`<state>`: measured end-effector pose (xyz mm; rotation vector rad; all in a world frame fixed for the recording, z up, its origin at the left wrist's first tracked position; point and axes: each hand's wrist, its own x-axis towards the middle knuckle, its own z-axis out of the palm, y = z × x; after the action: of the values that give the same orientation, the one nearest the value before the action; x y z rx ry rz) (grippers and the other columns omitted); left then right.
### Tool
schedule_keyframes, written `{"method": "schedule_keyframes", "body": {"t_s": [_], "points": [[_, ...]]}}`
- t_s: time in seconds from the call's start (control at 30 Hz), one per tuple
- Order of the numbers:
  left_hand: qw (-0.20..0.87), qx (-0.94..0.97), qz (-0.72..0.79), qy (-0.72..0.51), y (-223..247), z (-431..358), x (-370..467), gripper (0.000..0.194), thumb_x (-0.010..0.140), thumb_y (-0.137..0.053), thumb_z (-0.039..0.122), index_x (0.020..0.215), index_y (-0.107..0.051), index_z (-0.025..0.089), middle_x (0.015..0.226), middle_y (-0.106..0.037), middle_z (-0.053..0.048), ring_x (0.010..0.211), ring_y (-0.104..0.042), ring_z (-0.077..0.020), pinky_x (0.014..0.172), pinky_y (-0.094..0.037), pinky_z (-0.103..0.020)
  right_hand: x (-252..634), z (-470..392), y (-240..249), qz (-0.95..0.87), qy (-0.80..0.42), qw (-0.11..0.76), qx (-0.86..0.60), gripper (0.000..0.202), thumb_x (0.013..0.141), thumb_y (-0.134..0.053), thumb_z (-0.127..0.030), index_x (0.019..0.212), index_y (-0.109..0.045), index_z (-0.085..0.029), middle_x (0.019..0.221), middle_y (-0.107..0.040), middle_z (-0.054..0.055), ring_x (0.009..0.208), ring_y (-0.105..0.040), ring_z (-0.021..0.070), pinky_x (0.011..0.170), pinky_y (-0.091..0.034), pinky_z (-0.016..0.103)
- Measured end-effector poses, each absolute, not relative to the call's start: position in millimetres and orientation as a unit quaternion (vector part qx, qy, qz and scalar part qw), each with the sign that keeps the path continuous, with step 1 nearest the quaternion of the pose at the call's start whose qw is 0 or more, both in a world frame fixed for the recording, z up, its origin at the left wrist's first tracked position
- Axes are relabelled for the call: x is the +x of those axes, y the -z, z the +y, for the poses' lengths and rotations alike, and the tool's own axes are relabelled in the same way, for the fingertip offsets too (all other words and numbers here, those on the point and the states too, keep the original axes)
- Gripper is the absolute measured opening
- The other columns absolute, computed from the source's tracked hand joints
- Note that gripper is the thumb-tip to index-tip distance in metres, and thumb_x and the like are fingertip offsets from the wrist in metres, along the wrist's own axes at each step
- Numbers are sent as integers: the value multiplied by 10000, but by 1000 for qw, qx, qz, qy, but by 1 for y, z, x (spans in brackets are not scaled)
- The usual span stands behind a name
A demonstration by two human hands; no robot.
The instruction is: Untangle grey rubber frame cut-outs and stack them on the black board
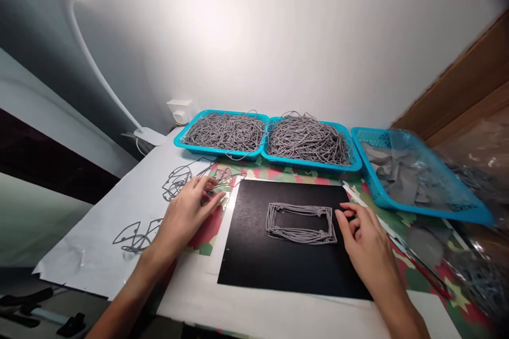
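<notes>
A stack of thin grey rectangular gasket-like frames [301,237] with small rounded tabs lies on a black board [254,267]. To its left, my left hand [189,209] hovers with thumb and fingers apart, close to loose thin grey loops [226,176]; whether the fingertips touch one I cannot tell. My right hand [366,235] is just off the stack's right end, fingers loosely bent, thumb apart from the index finger, nothing visible between them. More tangled dark grey loops [137,237] lie on white paper beside my left forearm.
Two blue baskets [220,152] [314,165] heaped with grey loops stand against the wall. At right is a blue basket [382,196] with grey sheet scraps. Scissors or similar red-handled tool [431,275] and plastic bags [477,275] lie nearby. A lamp [95,71] stands back left.
</notes>
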<state>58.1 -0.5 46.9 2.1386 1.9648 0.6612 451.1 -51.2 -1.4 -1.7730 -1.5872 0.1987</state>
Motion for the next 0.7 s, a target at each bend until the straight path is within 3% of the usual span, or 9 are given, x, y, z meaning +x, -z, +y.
{"method": "schedule_keyframes", "body": {"t_s": [0.1, 0.17, 0.27, 0.43, 0.57, 0.63, 0.7], "points": [[62, 770, 608, -180, -41, 10, 60, 267, 1120, -549, 471, 1232, -698, 279, 1241, -700, -71, 1055, -734, -285, 753, -530, -338, 451, -51, 5, -620, -71, 355, -695, 474, 1110, -472, -662, 1157, -696, -247, 977, -644, 54, 726, -633, 212, 736, -515, 376], [53, 785, 593, -172, -37, 19, 69, 266, 1132, -539, 488, 1155, -683, 265, 1221, -703, -78, 1116, -712, -306, 749, -521, -336, 451, -50, 7, -619, -75, 352, -698, 479, 1105, -472, -668, 1150, -702, -250, 968, -636, 46, 713, -634, 210, 730, -518, 378], [53, 784, 592, -179, -31, 33, 81, 287, 1134, -530, 501, 1041, -614, 243, 1125, -699, -86, 1048, -690, -309, 731, -507, -341, 454, -49, 11, -615, -83, 357, -698, 483, 1092, -490, -674, 1144, -711, -248, 995, -644, 50, 698, -627, 200, 714, -526, 376], [71, 779, 591, -198, -24, 44, 83, 238, 1126, -445, 386, 954, -533, 246, 994, -668, -108, 952, -650, -319, 762, -513, -389, 458, -48, 17, -607, -80, 363, -703, 530, 1076, -494, -716, 1168, -721, -246, 979, -644, 43, 644, -600, 192, 664, -528, 376], [109, 770, 583, -235, -31, 44, 76, 269, 1112, -405, 417, 913, -494, 260, 932, -643, -84, 898, -646, -303, 788, -517, -407, 455, -46, 14, -607, -72, 378, -695, 504, 1091, -497, -694, 1168, -720, -249, 1018, -649, 56, 659, -610, 189, 651, -537, 371], [137, 761, 578, -261, -40, 45, 72, 295, 1122, -377, 441, 916, -488, 261, 889, -643, -52, 825, -652, -267, 758, -520, -384, 455, -50, 11, -608, -68, 386, -690, 468, 1110, -494, -660, 1185, -712, -254, 1067, -665, 72, 700, -630, 199, 682, -556, 381], [164, 747, 574, -291, -52, 46, 69, 315, 1130, -359, 467, 928, -485, 261, 848, -652, -23, 745, -647, -230, 710, -518, -351, 459, -60, 12, -628, -57, 384, -674, 446, 1106, -521, -648, 1264, -693, -268, 1175, -687, 97, 862, -701, 246, 819, -601, 427]]}}
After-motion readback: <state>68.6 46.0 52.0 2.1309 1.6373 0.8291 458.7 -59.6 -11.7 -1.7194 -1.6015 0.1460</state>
